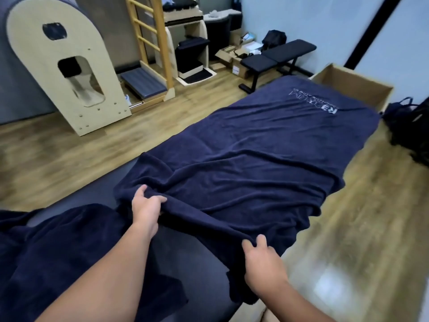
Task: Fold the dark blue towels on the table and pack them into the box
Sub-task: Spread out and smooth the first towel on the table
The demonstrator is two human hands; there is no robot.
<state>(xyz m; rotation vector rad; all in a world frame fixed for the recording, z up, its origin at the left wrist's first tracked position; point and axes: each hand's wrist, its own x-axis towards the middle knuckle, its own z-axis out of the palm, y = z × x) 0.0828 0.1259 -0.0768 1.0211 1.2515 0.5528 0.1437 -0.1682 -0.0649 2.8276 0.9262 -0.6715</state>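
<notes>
Dark blue towel (255,154): lay spread lengthwise on the table (185,263), rumpled, logo at far end.
Left hand (145,208): fingers curled, gripping its near edge.
Right hand (262,259): fingers pinched the near corner.
Box (362,89): open, beyond the far end.

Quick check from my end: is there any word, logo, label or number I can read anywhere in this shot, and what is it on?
Pale printed logo at the far end of the spread dark blue towel: upside down to the camera and blurred; only a large "R" is legible, the rest is not.
Smaller line of print beside that logo: too small and blurred to read.
Open brown cardboard box beyond the towel: no print visible.
Small cartons on the floor by the black bench: any markings are too small to read.
</notes>
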